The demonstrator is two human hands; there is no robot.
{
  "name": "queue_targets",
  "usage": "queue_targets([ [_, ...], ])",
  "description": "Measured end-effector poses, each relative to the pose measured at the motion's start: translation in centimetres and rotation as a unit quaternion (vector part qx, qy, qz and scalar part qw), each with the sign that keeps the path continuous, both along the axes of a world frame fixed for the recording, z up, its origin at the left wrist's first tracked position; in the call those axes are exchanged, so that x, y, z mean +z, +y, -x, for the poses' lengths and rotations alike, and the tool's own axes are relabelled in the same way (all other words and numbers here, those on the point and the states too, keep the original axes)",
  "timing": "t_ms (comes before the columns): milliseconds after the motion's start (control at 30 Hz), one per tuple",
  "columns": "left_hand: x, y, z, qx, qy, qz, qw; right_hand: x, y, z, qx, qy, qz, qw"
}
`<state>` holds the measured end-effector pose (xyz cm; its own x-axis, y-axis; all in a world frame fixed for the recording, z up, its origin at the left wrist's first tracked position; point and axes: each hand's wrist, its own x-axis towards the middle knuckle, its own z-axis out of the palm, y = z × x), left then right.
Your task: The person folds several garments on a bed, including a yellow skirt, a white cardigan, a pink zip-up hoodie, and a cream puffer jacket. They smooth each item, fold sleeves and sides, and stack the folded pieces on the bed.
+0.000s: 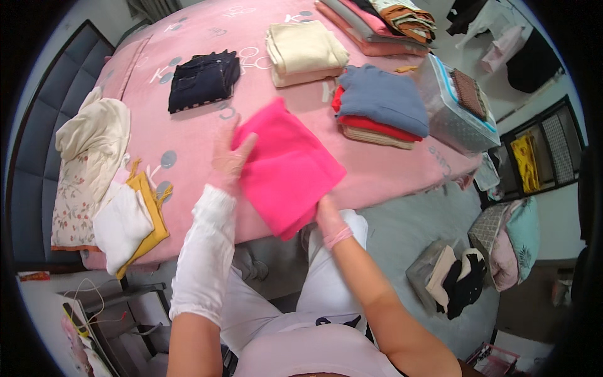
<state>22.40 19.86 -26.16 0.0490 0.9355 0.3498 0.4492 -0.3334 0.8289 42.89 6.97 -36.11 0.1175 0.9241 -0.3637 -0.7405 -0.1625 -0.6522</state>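
Observation:
A folded bright pink cloth (287, 169) lies tilted at the near edge of a bed with a pink patterned cover (198, 136). My left hand (231, 153), in a white sleeve cover, has its fingers spread against the cloth's left side and is slightly blurred. At the cloth's lower right corner is my right hand (328, 214), with a pink band at the wrist; its fingers are partly hidden behind the fabric. Beyond the cloth lie folded dark jeans (203, 80) and a stack of folded cream fabric (306, 52).
Right of the cloth sits a stack topped by a blue-grey garment (384, 99), beside a clear plastic box (452, 108). More folded textiles (377, 28) are at the far right. White and yellow garments (127, 221) lie left. An open container of clothes (424, 278) stands lower right.

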Motion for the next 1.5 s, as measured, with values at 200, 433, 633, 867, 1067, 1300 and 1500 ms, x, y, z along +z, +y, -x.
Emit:
queue_targets([
  [200, -8.3, 4.5, 0.9, 0.064, 0.120, 0.115, 0.984, -0.6, 0.4, -1.6, -0.027, 0.061, 0.119, 0.991],
  [433, -7.6, 9.4, 2.2, -0.027, 0.034, 0.330, 0.943, 4.9, -7.0, 1.6, 0.085, -0.092, 0.226, 0.966],
  [633, -10.3, 4.2, 5.9, -0.142, -0.247, 0.545, 0.789, 2.7, -5.7, 4.6, 0.023, -0.061, 0.100, 0.993],
  [867, -4.6, -5.2, 5.3, -0.144, -0.465, 0.517, 0.704, 9.0, -5.1, -7.8, 0.100, 0.058, 0.058, 0.992],
  [1067, 9.4, 1.9, -8.2, -0.258, -0.511, 0.338, 0.747, 22.8, 3.1, -19.4, 0.017, -0.101, -0.101, 0.990],
  [1300, 12.0, 13.2, -21.9, -0.249, -0.531, 0.398, 0.705, 23.6, 13.9, -33.4, -0.044, -0.172, -0.116, 0.977],
  [1500, -3.3, 17.8, -25.0, -0.145, -0.326, 0.509, 0.783, 6.7, 16.8, -39.2, -0.102, -0.523, 0.002, 0.846],
])
